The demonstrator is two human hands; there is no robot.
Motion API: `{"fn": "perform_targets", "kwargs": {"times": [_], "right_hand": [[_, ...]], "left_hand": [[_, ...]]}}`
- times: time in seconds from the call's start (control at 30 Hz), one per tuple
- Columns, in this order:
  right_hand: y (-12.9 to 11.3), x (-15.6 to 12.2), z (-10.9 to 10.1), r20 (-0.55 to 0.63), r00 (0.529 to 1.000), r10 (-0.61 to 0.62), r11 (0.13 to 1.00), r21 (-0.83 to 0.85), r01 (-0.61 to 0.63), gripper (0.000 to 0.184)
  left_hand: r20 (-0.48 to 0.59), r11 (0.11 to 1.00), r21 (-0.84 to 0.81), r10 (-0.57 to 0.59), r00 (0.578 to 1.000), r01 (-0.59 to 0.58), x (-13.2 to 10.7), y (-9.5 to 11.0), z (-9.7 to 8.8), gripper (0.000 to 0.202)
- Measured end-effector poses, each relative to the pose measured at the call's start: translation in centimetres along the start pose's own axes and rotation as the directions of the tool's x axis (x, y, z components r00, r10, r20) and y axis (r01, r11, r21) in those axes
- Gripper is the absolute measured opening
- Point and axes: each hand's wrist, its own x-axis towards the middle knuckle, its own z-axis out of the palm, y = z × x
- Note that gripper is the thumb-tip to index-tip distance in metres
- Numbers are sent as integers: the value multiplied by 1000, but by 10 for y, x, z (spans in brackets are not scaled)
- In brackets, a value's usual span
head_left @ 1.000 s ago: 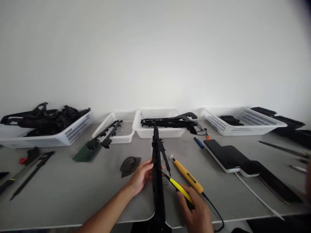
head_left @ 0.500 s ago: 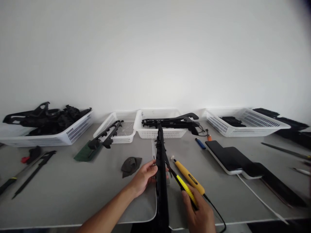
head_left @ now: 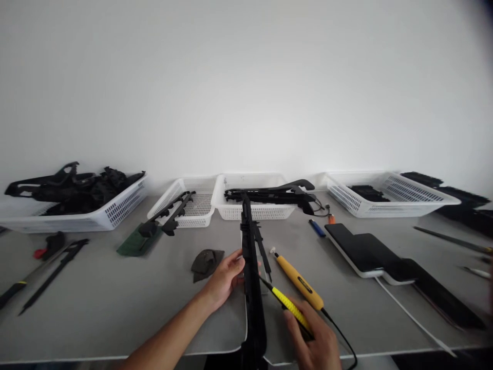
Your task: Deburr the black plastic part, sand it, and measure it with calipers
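Note:
Near the middle of the head view, my left hand [head_left: 226, 280] is closed around a long black plastic trim piece [head_left: 251, 277], held lengthwise over the table's front edge. My right hand [head_left: 314, 334] grips a slim tool with a yellow-and-black handle [head_left: 287, 302]. Its thin dark tip reaches the trim piece's right side; whether it touches is unclear. Just beyond the tool, a narrow black strip [head_left: 262, 252] shows beside the trim piece. A corded yellow pen-like tool [head_left: 302, 280] lies right next to my right hand. The left fingertips are hidden behind the trim piece.
White baskets holding black parts stand along the wall, including a middle basket [head_left: 254, 211] and a right basket [head_left: 370, 208]. A crumpled dark cloth [head_left: 207, 263] and a green pouch [head_left: 139, 242] lie left. Phone-like devices [head_left: 352, 249] and a blue lighter-like item [head_left: 317, 228] lie right.
The trim piece has shifted slightly left and tilted, uncovering more of the narrow strip behind it. The yellow-handled tool has moved a little down and left, with its tip lower along the trim piece.

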Motion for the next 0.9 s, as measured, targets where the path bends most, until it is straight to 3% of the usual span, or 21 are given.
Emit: {"fn": "perform_targets", "kwargs": {"times": [0.17, 0.43, 0.57, 0.7, 0.9], "right_hand": [[3, 0, 0, 29, 999, -26, 1000, -12, 26, 35], [7, 3, 1, -18, 999, -40, 995, -91, 38, 33], [7, 0, 1, -16, 1000, -1, 999, -55, 0, 38], [3, 3, -6, 114, 987, -112, 993, -34, 116, 33], [-2, 8, -13, 182, 971, -157, 987, -1, 160, 28]], "left_hand": [[1, 999, -29, -15, 1000, 15, 2, -1, -1, 64], [176, 998, 8, -65, 982, 65, -5, 5, 7, 53], [95, 999, -14, -35, 995, 37, -4, 6, 6, 46], [-19, 999, -36, -26, 999, 25, -3, 8, 5, 55], [-85, 999, -32, -10, 996, 7, -1, 8, 4, 64]]}}
